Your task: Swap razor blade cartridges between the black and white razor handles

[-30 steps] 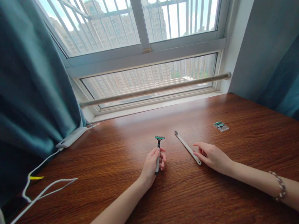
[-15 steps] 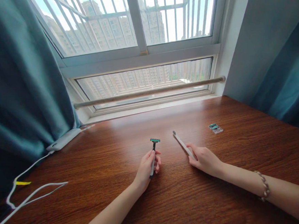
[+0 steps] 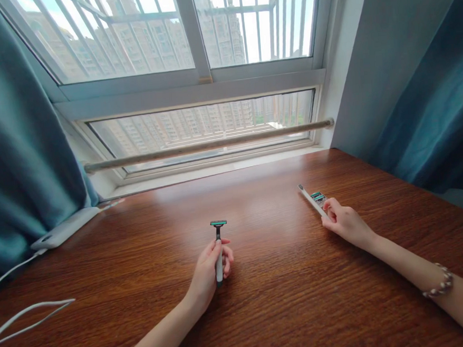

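Observation:
My left hand [image 3: 209,270] is closed around the pale grey and black handle of a razor [image 3: 219,259]. The razor's head, with a green strip, points away from me above the table. On the right, my right hand [image 3: 345,223] grips the near end of a slim white stick with a dark grey tip [image 3: 311,200]; its exact kind is not clear. Beside that stick lies a small clear pack of razor cartridges with green strips [image 3: 318,196], partly hidden by the stick and my fingers. Whether my fingers touch the pack I cannot tell.
The wooden table [image 3: 264,298] reaches to the window sill. A white power strip [image 3: 66,227] lies at the far left by the blue curtain [image 3: 26,129]. A looped white cable [image 3: 31,314] rests on the left side. A rail [image 3: 213,144] crosses the window.
My right hand has moved right and away from me with the white stick, up to the cartridge pack. My left hand still holds the razor. The view has swung a little to the right.

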{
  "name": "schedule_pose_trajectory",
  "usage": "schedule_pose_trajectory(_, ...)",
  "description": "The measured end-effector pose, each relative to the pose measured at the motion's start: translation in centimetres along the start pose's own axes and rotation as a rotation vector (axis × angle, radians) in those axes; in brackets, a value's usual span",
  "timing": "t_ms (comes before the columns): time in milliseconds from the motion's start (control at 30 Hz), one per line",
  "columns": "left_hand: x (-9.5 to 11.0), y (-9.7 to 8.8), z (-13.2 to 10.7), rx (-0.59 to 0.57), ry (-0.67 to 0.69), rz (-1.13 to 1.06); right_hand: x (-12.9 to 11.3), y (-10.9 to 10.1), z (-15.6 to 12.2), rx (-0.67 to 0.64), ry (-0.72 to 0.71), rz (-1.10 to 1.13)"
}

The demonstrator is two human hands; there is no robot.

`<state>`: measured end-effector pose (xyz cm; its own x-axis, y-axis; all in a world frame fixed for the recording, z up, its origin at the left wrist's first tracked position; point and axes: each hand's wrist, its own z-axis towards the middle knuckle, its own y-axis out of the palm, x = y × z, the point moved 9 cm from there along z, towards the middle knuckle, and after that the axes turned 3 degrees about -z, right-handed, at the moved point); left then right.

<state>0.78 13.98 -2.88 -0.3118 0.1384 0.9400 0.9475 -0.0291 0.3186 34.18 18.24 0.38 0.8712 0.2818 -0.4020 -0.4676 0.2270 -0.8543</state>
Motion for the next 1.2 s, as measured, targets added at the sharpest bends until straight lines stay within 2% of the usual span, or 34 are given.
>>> schedule_pose_trajectory(167,0.3,-0.4,-0.1,0.060,0.025,0.066,0.0,0.2,-0.1,-0.026,0.001,-0.011)
schedule_pose_trajectory(333,0.4,-0.2,-0.4,0.044,0.039,0.111,0.1,0.6,-0.2,-0.063,0.011,-0.075)
schedule_pose_trajectory(467,1.5,-0.2,0.0,0.129,0.069,0.205,0.5,0.9,-0.1,-0.100,0.030,-0.118)
schedule_pose_trajectory(533,2.0,0.5,0.7,0.161,0.043,0.252,0.6,1.1,-0.1,-0.113,0.030,-0.130)
schedule_pose_trajectory(600,2.3,2.4,1.9,0.106,-0.002,0.278,0.8,1.2,-0.1,-0.120,0.031,-0.142)
schedule_pose_trajectory(700,2.7,7.1,4.2,-0.064,0.020,0.374,0.9,1.3,-0.1,-0.123,0.034,-0.153)
schedule_pose_trajectory(767,2.1,10.0,6.0,-0.139,0.007,0.445,0.9,1.2,-0.1,-0.123,0.035,-0.143)
schedule_pose_trajectory(900,-0.3,14.5,9.5,-0.172,-0.021,0.510,0.9,1.1,-0.2,-0.113,0.047,-0.097)
schedule_pose_trajectory(1033,-3.1,17.3,12.1,-0.182,-0.043,0.637,1.1,1.1,-0.2,-0.109,0.063,-0.068)
schedule_pose_trajectory(1200,-4.7,18.9,14.0,-0.211,-0.022,0.808,1.1,1.2,0.0,-0.116,0.075,-0.043)
